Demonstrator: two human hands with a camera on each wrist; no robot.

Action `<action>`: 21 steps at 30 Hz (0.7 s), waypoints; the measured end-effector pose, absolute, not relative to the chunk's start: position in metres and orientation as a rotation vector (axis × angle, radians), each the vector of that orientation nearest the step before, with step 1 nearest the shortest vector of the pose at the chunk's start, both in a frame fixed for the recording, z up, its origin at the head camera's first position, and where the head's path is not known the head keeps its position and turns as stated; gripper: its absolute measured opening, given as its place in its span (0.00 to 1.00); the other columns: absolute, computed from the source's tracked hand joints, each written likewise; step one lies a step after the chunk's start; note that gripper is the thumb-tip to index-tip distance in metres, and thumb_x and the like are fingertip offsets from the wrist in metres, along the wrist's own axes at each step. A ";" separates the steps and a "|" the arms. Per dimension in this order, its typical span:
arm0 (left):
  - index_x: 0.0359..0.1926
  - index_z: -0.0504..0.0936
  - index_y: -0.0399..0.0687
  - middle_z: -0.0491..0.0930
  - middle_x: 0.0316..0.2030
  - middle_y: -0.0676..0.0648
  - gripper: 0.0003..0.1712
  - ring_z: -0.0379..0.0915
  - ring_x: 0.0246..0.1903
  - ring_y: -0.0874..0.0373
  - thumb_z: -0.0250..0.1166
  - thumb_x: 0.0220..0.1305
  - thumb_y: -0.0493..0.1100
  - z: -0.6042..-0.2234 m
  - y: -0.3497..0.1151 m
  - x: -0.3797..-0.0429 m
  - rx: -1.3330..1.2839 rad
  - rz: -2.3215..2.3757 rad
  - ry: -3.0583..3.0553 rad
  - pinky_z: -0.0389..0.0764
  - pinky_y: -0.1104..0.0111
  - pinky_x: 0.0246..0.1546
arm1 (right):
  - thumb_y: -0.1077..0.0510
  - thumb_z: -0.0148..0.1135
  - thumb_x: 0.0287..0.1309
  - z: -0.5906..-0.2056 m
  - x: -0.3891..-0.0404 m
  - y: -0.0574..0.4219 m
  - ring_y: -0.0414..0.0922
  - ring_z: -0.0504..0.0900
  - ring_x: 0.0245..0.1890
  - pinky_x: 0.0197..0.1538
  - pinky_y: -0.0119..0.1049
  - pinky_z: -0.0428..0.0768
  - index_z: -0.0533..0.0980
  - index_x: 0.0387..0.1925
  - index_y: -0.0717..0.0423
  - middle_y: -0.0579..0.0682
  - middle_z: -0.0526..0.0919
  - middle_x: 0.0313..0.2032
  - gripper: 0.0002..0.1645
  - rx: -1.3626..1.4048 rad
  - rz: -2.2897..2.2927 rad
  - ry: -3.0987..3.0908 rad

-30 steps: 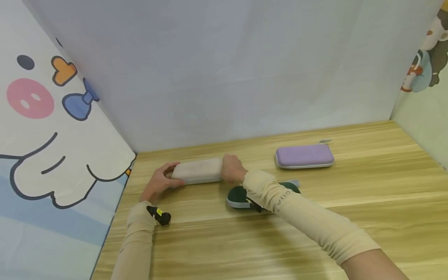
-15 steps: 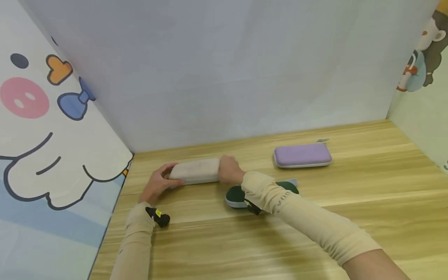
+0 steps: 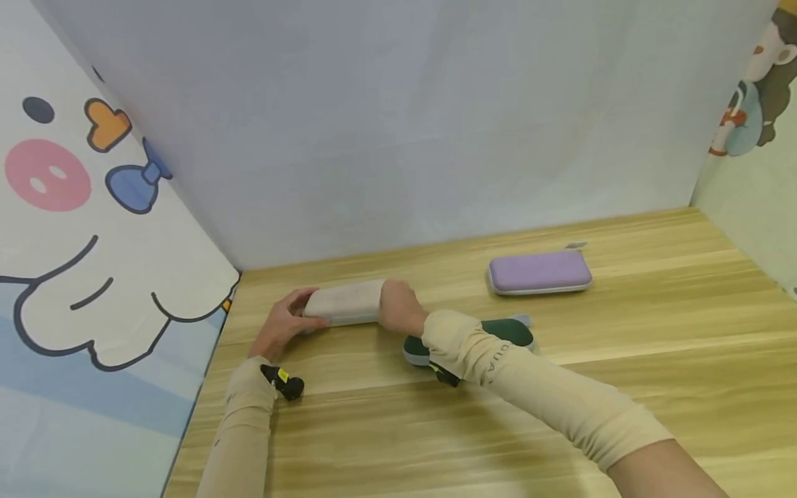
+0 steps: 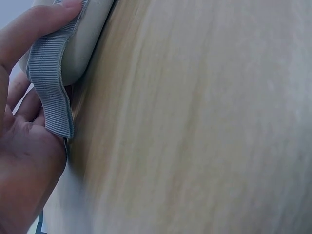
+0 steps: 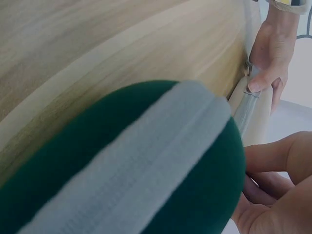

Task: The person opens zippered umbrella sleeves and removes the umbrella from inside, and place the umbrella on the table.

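Observation:
A beige zip case (image 3: 345,303) lies on the table at the left, its long side roughly parallel to the back edge. My left hand (image 3: 281,326) grips its left end, thumb on the near side and fingers on the far side. In the left wrist view, the thumb presses a grey ribbed strap (image 4: 50,73) against the case. My right hand (image 3: 400,308) has curled fingers at the right end of the case and covers that end. What its fingertips pinch is hidden. Under the right forearm lies a dark green zip case (image 3: 507,332), partly covered, with a pale zipper band (image 5: 141,161).
A purple zip case (image 3: 539,272) lies at the back right, a small grey tab (image 3: 575,245) behind it. A pale cloth wall (image 3: 448,131) rises at the table's back edge. Printed panels stand left (image 3: 68,277) and right (image 3: 753,200).
My right hand has shifted slightly left along the beige case and covers more of its right end. My left hand keeps its grip. The other cases have stayed put.

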State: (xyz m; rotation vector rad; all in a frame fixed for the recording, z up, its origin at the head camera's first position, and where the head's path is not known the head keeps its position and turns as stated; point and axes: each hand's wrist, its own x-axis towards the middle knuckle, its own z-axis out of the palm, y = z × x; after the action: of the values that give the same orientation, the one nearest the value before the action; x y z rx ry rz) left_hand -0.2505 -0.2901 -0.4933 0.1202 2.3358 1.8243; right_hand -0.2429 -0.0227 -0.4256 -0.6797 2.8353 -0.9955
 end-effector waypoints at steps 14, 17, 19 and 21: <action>0.66 0.66 0.47 0.67 0.63 0.47 0.47 0.65 0.59 0.55 0.77 0.44 0.37 -0.495 -0.292 -0.249 0.110 1.831 2.338 0.72 0.71 0.51 | 0.78 0.49 0.40 -0.432 -0.236 -0.032 0.35 0.48 0.09 0.11 0.25 0.50 0.49 0.05 0.47 0.39 0.47 0.07 0.30 -0.783 -1.048 2.826; 0.66 0.66 0.47 0.67 0.63 0.47 0.47 0.65 0.59 0.55 0.77 0.44 0.38 -0.496 -0.293 -0.250 0.115 1.826 2.345 0.72 0.71 0.51 | 0.78 0.51 0.39 -0.432 -0.236 -0.034 0.35 0.48 0.09 0.12 0.26 0.50 0.50 0.04 0.47 0.40 0.48 0.06 0.30 -0.758 -1.041 2.825; 0.67 0.65 0.46 0.67 0.63 0.46 0.47 0.65 0.60 0.54 0.77 0.44 0.37 -0.493 -0.291 -0.250 0.120 1.824 2.343 0.72 0.71 0.51 | 0.78 0.53 0.38 -0.431 -0.235 -0.035 0.35 0.48 0.09 0.11 0.26 0.50 0.51 0.03 0.47 0.40 0.49 0.06 0.31 -0.753 -1.034 2.831; 0.67 0.65 0.45 0.67 0.63 0.46 0.48 0.65 0.60 0.53 0.77 0.45 0.37 -0.491 -0.290 -0.250 0.121 1.823 2.342 0.72 0.71 0.51 | 0.78 0.53 0.38 -0.432 -0.236 -0.037 0.35 0.49 0.09 0.12 0.26 0.51 0.51 0.03 0.47 0.39 0.49 0.06 0.31 -0.752 -1.021 2.839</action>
State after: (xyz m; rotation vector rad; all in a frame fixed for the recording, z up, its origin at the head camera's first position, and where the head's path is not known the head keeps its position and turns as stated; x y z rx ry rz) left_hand -0.2502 -0.2904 -0.4907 0.1208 2.3417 1.8230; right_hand -0.2357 -0.0368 -0.4320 -0.7521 2.8390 -1.0209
